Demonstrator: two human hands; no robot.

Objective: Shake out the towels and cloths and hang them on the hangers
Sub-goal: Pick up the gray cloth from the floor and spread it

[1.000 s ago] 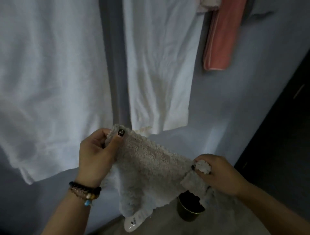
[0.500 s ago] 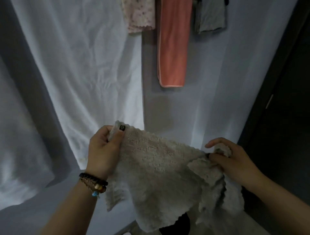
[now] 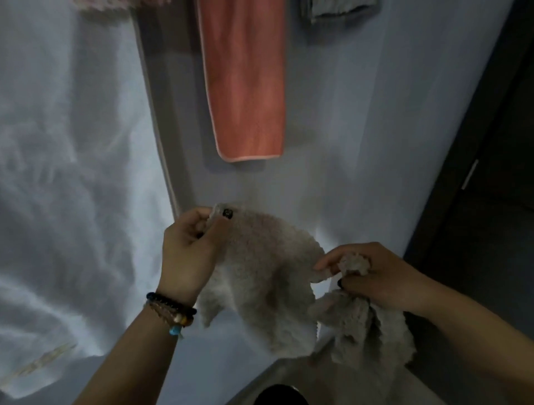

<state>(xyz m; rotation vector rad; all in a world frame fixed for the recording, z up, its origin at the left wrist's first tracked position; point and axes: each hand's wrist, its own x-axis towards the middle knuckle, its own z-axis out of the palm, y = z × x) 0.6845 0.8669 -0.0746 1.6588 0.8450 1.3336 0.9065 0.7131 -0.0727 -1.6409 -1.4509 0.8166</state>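
It's dim, and the big white sheet (image 3: 66, 179) on the left is blurred and runs off the frame. Four cloths hang along the wall in all, counting that sheet: a pinkish scrap (image 3: 115, 3) and a grey one (image 3: 338, 10) are cut off at the top, and only the coral towel (image 3: 245, 86) shows nearly whole. The left hand (image 3: 187, 254), three bracelets (image 3: 170, 310) at its wrist, pinches one corner of the fluffy beige cloth (image 3: 265, 277) between thumb and fingers. The right hand (image 3: 372, 277) has its fingers closed on the bunched far edge. A dark round container (image 3: 280, 396) sits at the bottom edge, its contents hidden.
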